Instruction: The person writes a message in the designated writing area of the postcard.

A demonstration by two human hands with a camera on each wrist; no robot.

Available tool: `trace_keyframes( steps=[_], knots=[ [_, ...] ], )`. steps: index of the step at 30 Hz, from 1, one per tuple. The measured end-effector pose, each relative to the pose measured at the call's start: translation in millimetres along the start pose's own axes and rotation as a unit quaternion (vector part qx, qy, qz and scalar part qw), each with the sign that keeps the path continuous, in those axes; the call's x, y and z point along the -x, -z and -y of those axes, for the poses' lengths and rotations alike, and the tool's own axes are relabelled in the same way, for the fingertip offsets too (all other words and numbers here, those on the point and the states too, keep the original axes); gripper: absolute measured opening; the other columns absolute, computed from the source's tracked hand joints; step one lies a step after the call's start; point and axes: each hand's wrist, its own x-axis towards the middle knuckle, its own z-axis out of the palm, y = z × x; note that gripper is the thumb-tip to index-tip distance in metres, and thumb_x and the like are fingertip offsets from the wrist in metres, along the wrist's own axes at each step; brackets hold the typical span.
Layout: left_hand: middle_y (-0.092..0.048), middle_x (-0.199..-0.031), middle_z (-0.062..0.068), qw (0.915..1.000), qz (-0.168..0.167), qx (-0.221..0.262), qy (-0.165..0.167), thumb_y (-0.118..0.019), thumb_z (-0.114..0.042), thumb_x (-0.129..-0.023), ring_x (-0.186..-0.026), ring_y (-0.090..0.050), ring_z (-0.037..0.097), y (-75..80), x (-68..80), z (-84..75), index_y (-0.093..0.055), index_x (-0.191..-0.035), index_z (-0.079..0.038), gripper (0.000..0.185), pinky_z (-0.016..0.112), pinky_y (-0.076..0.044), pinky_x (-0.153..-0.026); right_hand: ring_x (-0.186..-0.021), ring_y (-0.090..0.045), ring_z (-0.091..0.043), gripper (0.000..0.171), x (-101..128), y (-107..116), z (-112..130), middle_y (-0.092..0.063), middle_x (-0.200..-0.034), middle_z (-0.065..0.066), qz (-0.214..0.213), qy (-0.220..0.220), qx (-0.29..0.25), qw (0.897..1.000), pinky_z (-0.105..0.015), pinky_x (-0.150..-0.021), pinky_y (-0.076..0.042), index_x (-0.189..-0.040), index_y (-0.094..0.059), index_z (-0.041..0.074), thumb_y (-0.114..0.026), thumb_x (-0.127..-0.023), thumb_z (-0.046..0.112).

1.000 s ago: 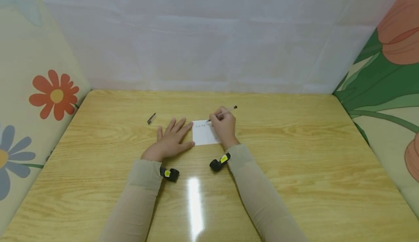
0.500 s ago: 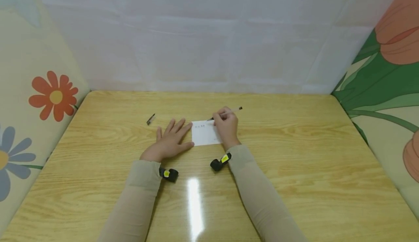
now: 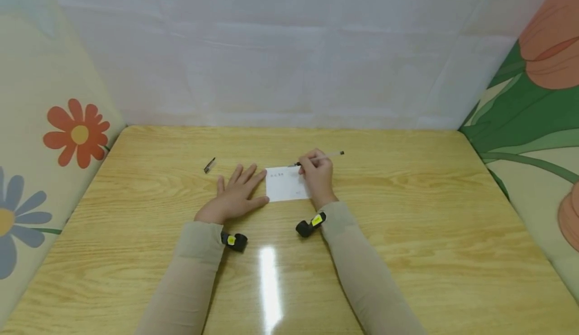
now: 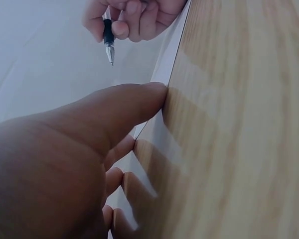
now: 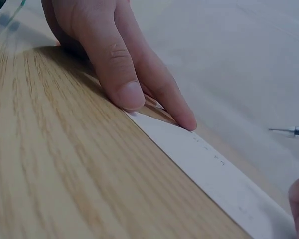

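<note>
A small white sheet of paper (image 3: 286, 188) lies on the table, with a short row of handwriting at its upper left and a small mark at its lower right. My left hand (image 3: 235, 196) lies spread to its left, thumb and index fingertip at the paper's left corners. In my right hand (image 3: 319, 176) I pinch a pen (image 3: 332, 154) with a clear barrel and black grip. The left wrist view shows the pen's metal tip (image 4: 110, 55) pointing down, lifted off the paper. My right hand covers the paper's right edge in the head view.
A pen cap (image 3: 209, 165) lies on the wooden table (image 3: 407, 214) beyond my left fingertips. A white cloth (image 3: 289, 73) hangs behind the table's far edge. Flower-patterned panels (image 3: 543, 139) stand at both sides. Black cameras (image 3: 235, 242) sit on both wrists.
My right hand has moved to the right with the pen, which has lifted off the writing and tilted flatter. More of the paper's right side shows. My left hand has stayed in place.
</note>
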Motion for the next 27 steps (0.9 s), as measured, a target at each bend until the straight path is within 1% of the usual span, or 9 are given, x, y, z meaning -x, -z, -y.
trace_keyframes(
  steps=[2, 5, 9, 13, 17, 22, 27],
  knots=[
    [-0.004, -0.17, 0.014, 1.0, 0.001, -0.002, 0.0, -0.054, -0.047, -0.103, -0.154, 0.01, 0.042, -0.8, -0.3, 0.1, -0.021, -0.163, -0.016, 0.076, 0.073, 0.015, -0.111, -0.049, -0.051, -0.008, 0.019, 1.5, 0.7, 1.2, -0.055, -0.058, 0.001, -0.001, -0.018, -0.034, 0.999, -0.017, -0.044, -0.037, -0.074, -0.059, 0.007, -0.062, -0.091, -0.001],
    [-0.003, -0.17, 0.013, 1.0, 0.002, -0.003, 0.001, -0.054, -0.047, -0.103, -0.154, 0.01, 0.041, -1.3, -0.6, 0.7, -0.02, -0.164, -0.017, 0.076, 0.073, 0.016, -0.111, -0.049, -0.051, -0.007, 0.016, 3.8, 1.9, 2.8, -0.057, -0.058, 0.001, -0.003, -0.036, -0.069, 0.997, -0.016, -0.043, -0.035, -0.078, -0.059, 0.008, -0.063, -0.092, 0.0],
    [-0.003, -0.17, 0.013, 1.0, 0.003, 0.0, 0.002, -0.055, -0.046, -0.103, -0.154, 0.011, 0.041, -0.4, -0.8, 0.5, -0.02, -0.164, -0.017, 0.076, 0.072, 0.017, -0.111, -0.049, -0.049, -0.007, 0.016, 5.5, 4.4, 3.9, -0.058, -0.059, 0.0, -0.006, -0.038, -0.102, 0.994, -0.017, -0.043, -0.034, -0.081, -0.057, 0.008, -0.064, -0.093, -0.001],
    [-0.003, -0.17, 0.013, 1.0, 0.004, 0.003, 0.003, -0.055, -0.045, -0.103, -0.154, 0.012, 0.04, -0.6, -0.7, 0.8, -0.02, -0.164, -0.016, 0.076, 0.072, 0.017, -0.111, -0.045, -0.044, -0.006, 0.02, 5.9, 5.8, 2.7, -0.058, -0.057, 0.0, -0.007, -0.038, -0.131, 0.991, -0.017, -0.041, -0.032, -0.08, -0.055, 0.008, -0.063, -0.094, -0.004],
    [-0.003, -0.17, 0.013, 1.0, 0.006, 0.004, 0.002, -0.054, -0.046, -0.103, -0.154, 0.012, 0.041, -1.2, -1.5, 1.4, -0.02, -0.164, -0.016, 0.076, 0.072, 0.017, -0.111, -0.043, -0.042, -0.005, 0.023, 5.4, 6.0, 1.9, -0.057, -0.056, 0.001, -0.007, -0.04, -0.138, 0.99, -0.017, -0.04, -0.032, -0.078, -0.054, 0.009, -0.061, -0.095, -0.005],
    [-0.003, -0.17, 0.013, 0.9999, 0.004, 0.014, 0.004, -0.05, -0.05, -0.104, -0.154, 0.012, 0.041, 0.1, -1.7, 1.6, -0.02, -0.164, -0.016, 0.075, 0.072, 0.017, -0.111, -0.043, -0.042, -0.005, 0.023, 4.7, 4.9, 2.0, -0.057, -0.055, 0.001, -0.005, -0.046, -0.138, 0.989, -0.016, -0.04, -0.032, -0.078, -0.054, 0.009, -0.06, -0.095, -0.005],
    [-0.01, -0.169, 0.017, 0.9996, -0.013, 0.023, 0.0, -0.051, -0.048, -0.104, -0.153, 0.006, 0.045, 3.3, -1.5, -2.5, -0.024, -0.162, -0.014, 0.073, 0.076, 0.013, -0.11, -0.043, -0.043, -0.004, 0.023, 4.4, 5.1, 2.4, -0.056, -0.054, 0.001, -0.002, -0.054, -0.141, 0.989, -0.016, -0.04, -0.031, -0.077, -0.054, 0.009, -0.06, -0.095, -0.004]
  ],
)
